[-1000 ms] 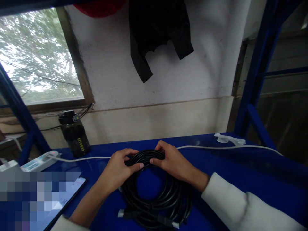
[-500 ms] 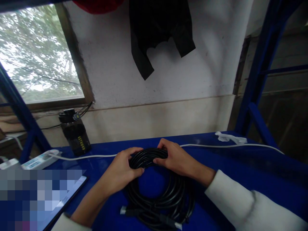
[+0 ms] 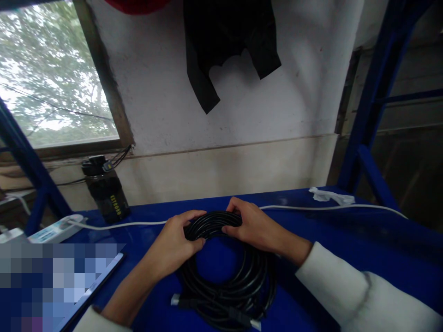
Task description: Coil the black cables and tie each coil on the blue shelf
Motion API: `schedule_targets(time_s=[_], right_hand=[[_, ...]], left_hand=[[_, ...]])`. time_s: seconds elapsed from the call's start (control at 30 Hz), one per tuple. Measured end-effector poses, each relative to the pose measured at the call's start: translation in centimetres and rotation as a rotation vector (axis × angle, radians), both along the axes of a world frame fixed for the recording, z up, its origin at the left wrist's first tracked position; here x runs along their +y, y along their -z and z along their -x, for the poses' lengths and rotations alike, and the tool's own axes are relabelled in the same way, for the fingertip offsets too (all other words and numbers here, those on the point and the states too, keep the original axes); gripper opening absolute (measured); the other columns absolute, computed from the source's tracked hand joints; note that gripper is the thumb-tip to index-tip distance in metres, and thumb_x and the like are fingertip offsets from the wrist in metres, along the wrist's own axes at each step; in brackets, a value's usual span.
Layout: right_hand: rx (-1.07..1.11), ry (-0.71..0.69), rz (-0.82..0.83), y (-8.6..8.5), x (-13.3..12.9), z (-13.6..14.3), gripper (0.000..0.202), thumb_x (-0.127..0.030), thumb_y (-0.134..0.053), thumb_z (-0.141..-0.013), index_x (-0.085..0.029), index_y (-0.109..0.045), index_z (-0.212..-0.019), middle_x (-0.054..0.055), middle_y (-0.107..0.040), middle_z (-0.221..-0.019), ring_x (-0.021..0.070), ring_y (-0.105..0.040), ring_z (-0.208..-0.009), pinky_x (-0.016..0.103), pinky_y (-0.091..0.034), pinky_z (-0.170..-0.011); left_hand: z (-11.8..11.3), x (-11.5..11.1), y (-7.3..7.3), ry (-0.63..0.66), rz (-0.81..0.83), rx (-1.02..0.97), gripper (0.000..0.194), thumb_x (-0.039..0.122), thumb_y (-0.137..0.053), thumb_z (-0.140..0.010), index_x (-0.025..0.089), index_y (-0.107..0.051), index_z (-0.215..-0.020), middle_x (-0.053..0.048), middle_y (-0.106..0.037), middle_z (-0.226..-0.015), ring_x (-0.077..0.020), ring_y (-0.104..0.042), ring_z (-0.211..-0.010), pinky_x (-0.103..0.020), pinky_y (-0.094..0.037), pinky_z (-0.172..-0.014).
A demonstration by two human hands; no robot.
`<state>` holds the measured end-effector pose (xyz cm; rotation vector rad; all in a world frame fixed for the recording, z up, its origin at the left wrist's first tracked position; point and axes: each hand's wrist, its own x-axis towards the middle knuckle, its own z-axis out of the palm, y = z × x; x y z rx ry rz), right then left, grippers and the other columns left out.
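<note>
A coiled black cable (image 3: 238,291) lies on the blue tabletop (image 3: 311,295), its loops bundled together. My left hand (image 3: 178,240) is wrapped round the upper left part of the coil, thumb on the inner side. On the upper right part, my right hand (image 3: 247,221) grips the same loops between thumb and fingers. Two connectors with pale ends, one at the lower left (image 3: 176,299) and one at the lower right (image 3: 255,324), rest at the near side of the coil.
A dark bottle (image 3: 107,193) and a white power strip (image 3: 57,229) stand at the left. A white cord (image 3: 131,224) runs across behind the hands. Crumpled white plastic (image 3: 330,196) lies back right. A tablet-like device edge (image 3: 93,288) shows near left. Blue posts (image 3: 367,115) flank the table.
Both hands keep their hold on the coil and have barely moved. The whole view has shifted slightly, and the connectors sit a little further left in it.
</note>
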<state>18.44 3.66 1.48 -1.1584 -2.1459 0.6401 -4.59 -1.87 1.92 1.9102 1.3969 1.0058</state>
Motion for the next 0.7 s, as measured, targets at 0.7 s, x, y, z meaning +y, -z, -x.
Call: schedule_targets(time_s=[0.7], right_hand=[[0.561, 0.078, 0.092, 1.6, 2.4, -2.7, 0.045, -0.059, -0.065, -0.093, -0.018, -0.072, -0.075, 0.008, -0.076, -0.081, 0.0217, -0.068, -0.078, 0.035, -0.049, -0.076]], left_hand=[[1.7, 1.2, 0.2, -0.297, -0.21, -0.023, 0.044, 0.059, -0.056, -0.099, 0.021, -0.075, -0.09, -0.008, -0.081, -0.092, -0.0283, -0.075, -0.089, -0.039, -0.055, -0.084]])
